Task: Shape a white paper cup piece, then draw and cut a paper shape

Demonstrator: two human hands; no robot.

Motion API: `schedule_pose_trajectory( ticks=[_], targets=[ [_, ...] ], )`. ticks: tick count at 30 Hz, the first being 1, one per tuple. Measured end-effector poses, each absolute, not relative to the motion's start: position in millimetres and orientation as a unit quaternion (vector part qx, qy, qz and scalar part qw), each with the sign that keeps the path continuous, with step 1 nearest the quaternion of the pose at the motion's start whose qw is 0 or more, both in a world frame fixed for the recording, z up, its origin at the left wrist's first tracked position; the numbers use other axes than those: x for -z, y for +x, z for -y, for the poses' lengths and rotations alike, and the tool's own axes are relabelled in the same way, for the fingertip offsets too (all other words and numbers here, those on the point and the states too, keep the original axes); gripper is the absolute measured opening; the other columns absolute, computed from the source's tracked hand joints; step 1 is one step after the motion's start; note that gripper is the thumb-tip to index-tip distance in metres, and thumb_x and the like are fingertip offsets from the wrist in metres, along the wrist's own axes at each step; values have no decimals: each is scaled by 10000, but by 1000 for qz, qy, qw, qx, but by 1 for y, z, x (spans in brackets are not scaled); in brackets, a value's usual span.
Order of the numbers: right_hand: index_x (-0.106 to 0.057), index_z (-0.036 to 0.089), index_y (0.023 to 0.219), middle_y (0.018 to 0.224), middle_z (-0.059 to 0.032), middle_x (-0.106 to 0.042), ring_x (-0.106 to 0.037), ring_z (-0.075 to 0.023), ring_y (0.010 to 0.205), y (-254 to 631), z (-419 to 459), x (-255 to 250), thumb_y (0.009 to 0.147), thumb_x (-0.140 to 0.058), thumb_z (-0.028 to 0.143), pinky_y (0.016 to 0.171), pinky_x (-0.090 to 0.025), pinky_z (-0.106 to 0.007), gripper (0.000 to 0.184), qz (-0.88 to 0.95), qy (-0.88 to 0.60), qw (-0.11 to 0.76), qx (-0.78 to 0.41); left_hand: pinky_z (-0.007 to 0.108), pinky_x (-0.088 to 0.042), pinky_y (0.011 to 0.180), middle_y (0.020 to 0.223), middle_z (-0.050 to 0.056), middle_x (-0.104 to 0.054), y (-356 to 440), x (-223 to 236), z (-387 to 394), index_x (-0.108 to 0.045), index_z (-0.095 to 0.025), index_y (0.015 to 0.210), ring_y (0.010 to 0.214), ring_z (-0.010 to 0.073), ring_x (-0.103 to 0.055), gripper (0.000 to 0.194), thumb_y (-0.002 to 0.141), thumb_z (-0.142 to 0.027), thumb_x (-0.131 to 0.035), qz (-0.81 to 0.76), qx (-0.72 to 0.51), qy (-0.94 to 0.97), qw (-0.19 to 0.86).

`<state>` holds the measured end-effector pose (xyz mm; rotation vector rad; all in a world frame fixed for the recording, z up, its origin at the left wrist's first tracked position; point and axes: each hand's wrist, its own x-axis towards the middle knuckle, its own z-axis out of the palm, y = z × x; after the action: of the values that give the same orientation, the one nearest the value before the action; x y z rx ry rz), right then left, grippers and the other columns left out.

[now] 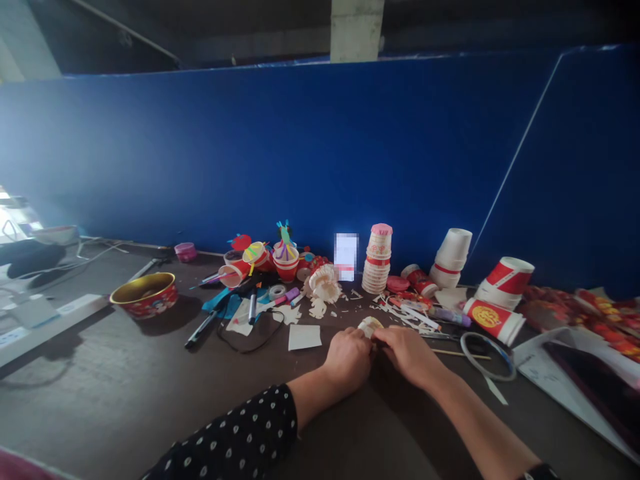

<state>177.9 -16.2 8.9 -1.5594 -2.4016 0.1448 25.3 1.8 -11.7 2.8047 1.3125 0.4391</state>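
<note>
My left hand [350,359] and my right hand [411,355] meet low over the dark table, fingers closed around a small whitish, rounded paper piece [370,325]. Only its top edge shows; the fingers cover the rest, so its exact kind is unclear. A flat white paper square [305,337] lies just left of my left hand. Beyond the hands, a crumpled, frilled white paper cup [325,285] rests on its side. Thin white paper scraps [407,317] are scattered past my right hand.
A tall stack of paper cups [377,263] stands at the back, near a blurred bright screen [345,257]. Decorated cups [286,260], markers [253,305] and a red-gold bowl [145,295] are leftward. Rightward are a tape roll [487,357], more cups [505,283] and a dark tablet [595,383].
</note>
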Motion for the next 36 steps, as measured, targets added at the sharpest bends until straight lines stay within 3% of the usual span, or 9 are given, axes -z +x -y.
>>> schedule_pose_trajectory(
  ticks=[8, 22, 30, 36],
  targets=[
    [-574, 202, 746, 707, -18, -582, -522, -147, 689, 177, 17, -11, 730, -405, 107, 607, -302, -232, 194, 829, -540, 135, -57, 303, -438, 739, 854, 79, -623, 25, 8, -1, -623, -158, 822, 828, 206, -558, 265, 837, -341, -433, -433, -132, 892, 17],
    [-590, 203, 812, 691, -17, -578, -522, -143, 662, 179, 17, -9, 785, -375, 126, 597, -308, -233, 230, 829, -536, 151, -51, 262, -432, 776, 936, 52, -624, 25, 4, 3, -599, -167, 898, 861, 175, -556, 176, 789, -198, -465, -426, -207, 874, 111],
    [-590, 223, 900, 740, -17, -601, -534, -153, 705, 180, 16, -7, 740, -405, 92, 615, -308, -237, 278, 828, -538, 149, -60, 274, -441, 720, 850, 64, -630, 26, 7, 0, -637, -163, 787, 793, 183, -572, 194, 801, -222, -453, -444, -159, 877, 92],
    [-597, 205, 852, 722, -22, -599, -545, -154, 699, 178, 17, -9, 764, -418, 126, 607, -306, -237, 215, 817, -559, 135, -46, 255, -438, 733, 891, 63, -607, 26, 10, 0, -644, -164, 795, 815, 166, -555, 194, 783, -162, -451, -408, -213, 881, 113]
  ],
)
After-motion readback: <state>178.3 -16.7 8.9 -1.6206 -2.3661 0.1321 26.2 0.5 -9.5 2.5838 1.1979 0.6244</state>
